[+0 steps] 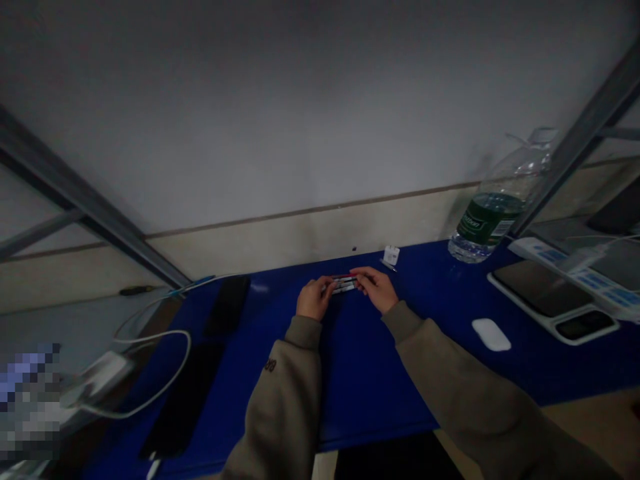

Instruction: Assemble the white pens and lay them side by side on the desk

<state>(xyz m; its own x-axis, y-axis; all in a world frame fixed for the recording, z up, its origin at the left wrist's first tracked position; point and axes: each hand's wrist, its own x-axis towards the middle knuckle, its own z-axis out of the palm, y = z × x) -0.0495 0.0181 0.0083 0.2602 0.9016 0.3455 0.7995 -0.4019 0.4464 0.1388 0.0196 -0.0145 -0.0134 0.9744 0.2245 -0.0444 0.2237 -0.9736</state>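
At the back of the blue table (350, 373), both hands hold a small bunch of pens (345, 285) lying sideways, one of them with a red part on the far side. My left hand (314, 298) pinches the left ends, fingers closed. The right ends are between the closed fingers of my right hand (376, 289). Fingers cover both ends, and the exact number of pens cannot be made out. Just behind my right hand are a small white block (391, 254) and a thin pen-like piece (388, 265).
Right side: a large water bottle (487, 220), a digital scale (545, 293), a power strip (575, 273) and a white rounded case (491, 335). Left side: a dark phone (227, 304), a larger dark flat device (185, 400) and a looping white cable (187, 353). A wall stands behind.
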